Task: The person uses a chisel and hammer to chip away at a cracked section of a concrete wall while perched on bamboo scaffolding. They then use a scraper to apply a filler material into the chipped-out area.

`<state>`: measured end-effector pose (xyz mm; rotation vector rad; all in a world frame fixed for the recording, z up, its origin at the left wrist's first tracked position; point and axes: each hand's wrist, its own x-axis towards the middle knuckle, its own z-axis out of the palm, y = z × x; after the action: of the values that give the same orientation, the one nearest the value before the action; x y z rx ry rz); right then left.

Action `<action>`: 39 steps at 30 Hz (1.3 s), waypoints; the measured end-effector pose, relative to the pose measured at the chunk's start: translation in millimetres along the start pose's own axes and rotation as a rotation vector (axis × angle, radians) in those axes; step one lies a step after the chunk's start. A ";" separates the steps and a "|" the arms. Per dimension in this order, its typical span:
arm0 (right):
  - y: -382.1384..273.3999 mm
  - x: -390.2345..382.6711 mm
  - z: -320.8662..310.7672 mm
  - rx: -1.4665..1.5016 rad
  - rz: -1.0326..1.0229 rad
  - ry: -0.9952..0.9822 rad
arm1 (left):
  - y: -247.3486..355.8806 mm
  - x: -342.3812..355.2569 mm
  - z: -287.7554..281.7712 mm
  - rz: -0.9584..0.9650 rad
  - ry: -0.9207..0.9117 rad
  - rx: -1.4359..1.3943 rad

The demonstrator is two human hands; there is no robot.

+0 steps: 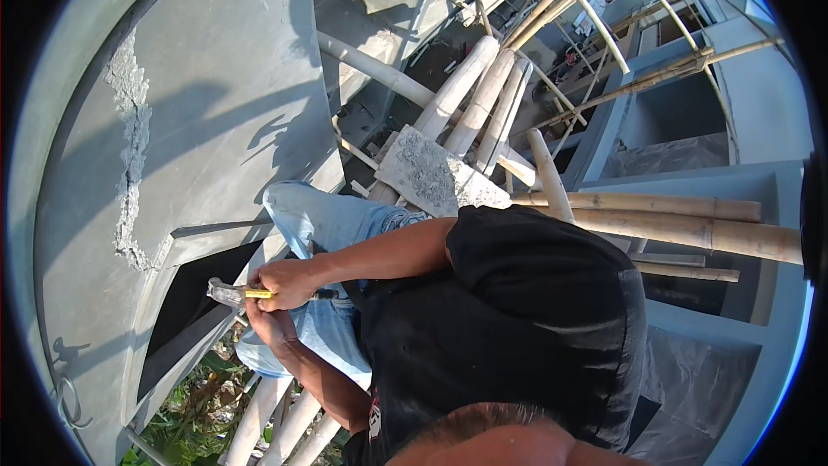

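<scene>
A hammer (pixel 226 292) with a grey metal head and a yellow part at its neck is held in front of the wall. My right hand (pixel 290 283) is closed round its handle just behind the head. Close below it, my left hand (pixel 272 324) is curled up against the yellow part; my right hand hides some of its fingers. The hammer head lies over a dark opening (pixel 194 306) in the grey plastered wall (pixel 216 112). Up the wall from that opening runs a rough, chipped groove (pixel 131 147). My legs in light blue jeans (pixel 328 216) are bent under my forearms.
Pale round poles (pixel 470 91) and bamboo scaffolding (pixel 664 216) surround me. A rough concrete slab (pixel 423 173) rests on the poles beside my knee. Green plants (pixel 194 406) show far below between the poles. A looped cable (pixel 69 401) hangs at the lower left.
</scene>
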<state>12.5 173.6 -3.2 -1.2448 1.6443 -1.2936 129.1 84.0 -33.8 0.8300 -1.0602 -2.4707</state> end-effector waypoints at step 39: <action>5.9 -19.0 -50.8 -0.102 0.037 0.147 | 94.6 105.9 11.9 0.415 0.351 -0.257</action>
<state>-30.0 207.1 3.7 -1.1973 1.8492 -1.3195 45.6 -25.7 2.1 0.8240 -0.6888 -1.9694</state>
